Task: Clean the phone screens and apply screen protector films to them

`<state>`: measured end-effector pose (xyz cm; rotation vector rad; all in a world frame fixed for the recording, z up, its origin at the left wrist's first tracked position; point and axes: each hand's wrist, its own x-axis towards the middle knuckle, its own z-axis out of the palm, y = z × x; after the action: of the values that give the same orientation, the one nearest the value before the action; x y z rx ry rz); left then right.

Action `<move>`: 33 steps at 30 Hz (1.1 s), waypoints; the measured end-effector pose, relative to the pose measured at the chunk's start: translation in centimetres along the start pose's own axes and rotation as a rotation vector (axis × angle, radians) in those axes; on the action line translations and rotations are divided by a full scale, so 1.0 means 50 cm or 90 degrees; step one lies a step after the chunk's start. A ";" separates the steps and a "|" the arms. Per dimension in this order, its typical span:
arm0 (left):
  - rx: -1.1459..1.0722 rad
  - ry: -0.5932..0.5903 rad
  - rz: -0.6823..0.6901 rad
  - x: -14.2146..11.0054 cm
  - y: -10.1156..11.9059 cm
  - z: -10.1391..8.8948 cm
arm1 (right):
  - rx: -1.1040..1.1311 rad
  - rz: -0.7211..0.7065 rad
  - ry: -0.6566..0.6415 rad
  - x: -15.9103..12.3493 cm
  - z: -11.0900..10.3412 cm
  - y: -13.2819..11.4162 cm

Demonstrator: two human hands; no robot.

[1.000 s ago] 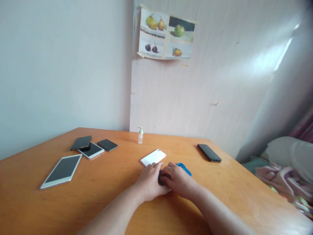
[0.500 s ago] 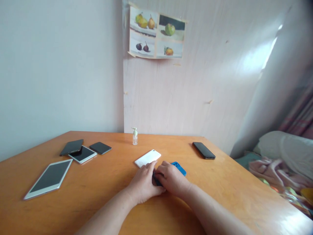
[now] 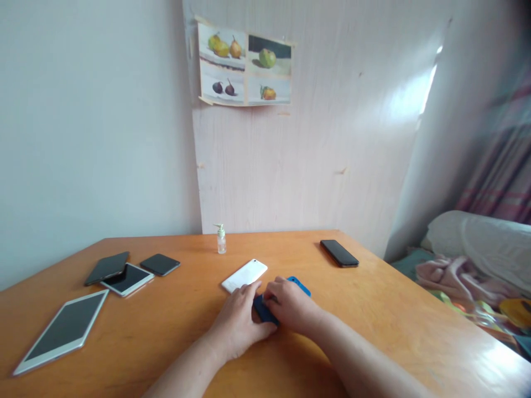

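Note:
A flat dark blue thing, looking like a phone [image 3: 264,310], lies low on the table between my hands. My left hand [image 3: 238,320] grips its near and left edges, thumb in front and fingers behind. Over its top, my right hand [image 3: 290,303] has its fingers curled and pressed together; a small bit of something shows beneath them, too hidden to name. A brighter blue phone case [image 3: 299,286] with holes sticks out behind the right hand. Just beyond the left fingers is a white phone [image 3: 244,275], back side up.
On the wooden table [image 3: 166,326], a white tablet [image 3: 62,330], a smaller white tablet [image 3: 128,279] under a dark tablet [image 3: 108,267], and another dark device [image 3: 160,264] lie left. A pump bottle [image 3: 221,241] stands behind; a black phone [image 3: 339,252] lies right.
The view has turned slightly right, shifting everything leftward. More of the dark blue phone now shows between my hands, as the right fingers have shifted over it.

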<state>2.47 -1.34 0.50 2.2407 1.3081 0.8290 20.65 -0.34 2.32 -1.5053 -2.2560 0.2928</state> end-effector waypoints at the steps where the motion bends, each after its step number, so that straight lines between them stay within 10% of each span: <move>1: 0.001 0.001 -0.003 0.000 0.001 0.000 | -0.013 0.041 0.016 0.004 -0.008 0.015; 6: -0.008 -0.005 -0.009 -0.002 0.002 0.001 | -0.088 0.235 0.093 0.021 -0.047 0.096; 14: 0.041 0.004 0.004 0.004 0.006 0.000 | -0.027 -0.026 -0.029 -0.008 -0.007 -0.023; 21: 0.060 -0.007 0.006 0.002 0.002 0.001 | -0.137 0.271 0.033 0.009 -0.061 0.073; 29: 0.097 -0.001 0.012 0.006 0.002 0.003 | -0.055 0.058 -0.050 -0.009 -0.028 0.006; 33: 0.085 -0.002 0.007 0.005 0.004 0.002 | -0.102 0.224 -0.022 0.000 -0.047 0.048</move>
<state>2.78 -1.23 0.62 2.3529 1.3879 0.7631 23.67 0.47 3.46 -1.9968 -2.0715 0.2444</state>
